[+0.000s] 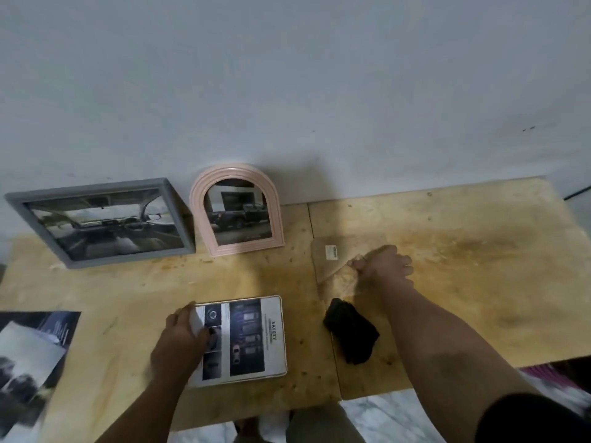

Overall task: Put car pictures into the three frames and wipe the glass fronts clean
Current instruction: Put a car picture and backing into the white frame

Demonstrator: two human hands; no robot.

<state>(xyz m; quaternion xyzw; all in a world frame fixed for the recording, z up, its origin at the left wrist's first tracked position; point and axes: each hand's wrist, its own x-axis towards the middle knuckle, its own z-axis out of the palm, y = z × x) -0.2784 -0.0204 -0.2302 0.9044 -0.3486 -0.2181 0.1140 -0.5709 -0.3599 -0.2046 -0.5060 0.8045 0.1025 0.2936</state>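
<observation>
A grey rectangular frame with a car-interior picture leans on the wall at the back left. Beside it leans a pink arched frame holding a dark truck picture. A third, light-rimmed frame lies flat at the table's front with a printed car page marked SAFETY in it. My left hand rests on that page's left side, fingers laid flat. My right hand pinches the edge of a clear pane with a small white sticker, lying on the table to the right. A black cloth lies crumpled under my right forearm.
Loose car brochure pages lie at the table's left edge. The wooden table is stained on its right half and ends at the wall behind. A marble-patterned floor shows below the front edge.
</observation>
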